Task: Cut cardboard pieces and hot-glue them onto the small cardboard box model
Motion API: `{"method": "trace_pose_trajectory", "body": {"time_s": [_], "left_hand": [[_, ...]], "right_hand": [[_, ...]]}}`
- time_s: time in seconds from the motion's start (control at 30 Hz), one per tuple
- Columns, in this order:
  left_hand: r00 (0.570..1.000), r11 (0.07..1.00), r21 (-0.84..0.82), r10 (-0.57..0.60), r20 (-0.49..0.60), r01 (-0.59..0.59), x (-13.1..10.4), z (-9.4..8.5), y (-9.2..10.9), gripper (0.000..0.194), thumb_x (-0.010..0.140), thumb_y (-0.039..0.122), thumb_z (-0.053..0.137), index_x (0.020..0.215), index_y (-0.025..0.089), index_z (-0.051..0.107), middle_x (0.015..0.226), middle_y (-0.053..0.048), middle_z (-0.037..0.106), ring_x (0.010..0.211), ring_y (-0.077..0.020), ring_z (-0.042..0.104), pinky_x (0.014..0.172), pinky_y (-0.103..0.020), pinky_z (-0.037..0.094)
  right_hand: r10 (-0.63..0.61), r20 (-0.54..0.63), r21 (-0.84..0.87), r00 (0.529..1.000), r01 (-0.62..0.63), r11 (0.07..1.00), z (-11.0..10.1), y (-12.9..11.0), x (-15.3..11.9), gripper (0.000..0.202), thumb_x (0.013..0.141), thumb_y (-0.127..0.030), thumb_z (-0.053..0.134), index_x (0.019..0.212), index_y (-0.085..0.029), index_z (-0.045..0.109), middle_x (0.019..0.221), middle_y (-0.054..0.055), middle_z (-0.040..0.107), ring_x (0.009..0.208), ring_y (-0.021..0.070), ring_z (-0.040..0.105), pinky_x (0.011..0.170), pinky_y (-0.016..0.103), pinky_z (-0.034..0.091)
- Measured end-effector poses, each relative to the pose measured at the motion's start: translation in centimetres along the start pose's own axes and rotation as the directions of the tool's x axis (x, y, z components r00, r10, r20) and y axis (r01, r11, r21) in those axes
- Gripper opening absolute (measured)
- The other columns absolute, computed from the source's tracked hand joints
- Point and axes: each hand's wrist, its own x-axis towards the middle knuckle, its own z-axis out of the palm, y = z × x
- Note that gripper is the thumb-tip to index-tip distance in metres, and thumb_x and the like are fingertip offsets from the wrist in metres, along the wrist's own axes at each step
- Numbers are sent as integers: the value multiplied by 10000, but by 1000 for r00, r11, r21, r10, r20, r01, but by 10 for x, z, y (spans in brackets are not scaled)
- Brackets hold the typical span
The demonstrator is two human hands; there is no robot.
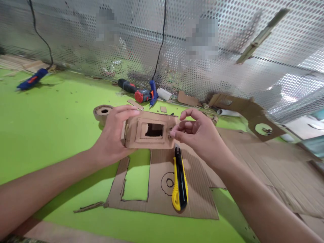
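Note:
A small cardboard box [152,143] with a framed rectangular opening is raised above the green table. My left hand [115,131] is wrapped round its left end, fingers over the top edge. At the right end, my right hand [198,131] has thumb and fingertips pinched against the box face beside small dark marks; whatever lies between them is hidden. Below the box, a yellow and black utility knife [181,182] lies on a cut cardboard sheet [162,162] with circles drawn on it. Behind my left hand stands a round cardboard ring [101,116].
Toward the back lie a drill [134,91], a blue glue gun [153,92] and another glue gun [32,79], near a perforated metal screen [141,40]. On the right are large cardboard sheets [243,155] and a cut cardboard piece [255,116]. Cables hang down the screen.

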Motion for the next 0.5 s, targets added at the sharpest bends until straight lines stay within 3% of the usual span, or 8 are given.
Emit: {"method": "trace_pose_trajectory", "body": {"time_s": [0.33,0.5], "left_hand": [[1000,1000,12,-9,6,9,1,-1,4,847,800,419,926,1499,352,452,1476,-122,558,1406,-370,541,1153,-590,492],[1000,1000,14,-2,10,2,0,0,4,830,818,402,905,1502,362,438,1477,-119,549,1407,-364,538,1142,-593,506]], "right_hand": [[-20,-46,-74,999,16,997,4,1,-3,380,797,-247,831,963,-283,491,760,-18,737,753,221,738,639,340,508],[-56,-75,-127,996,46,991,6,1,-4,359,806,-229,840,935,-277,509,747,-26,704,703,188,684,614,321,482]]}}
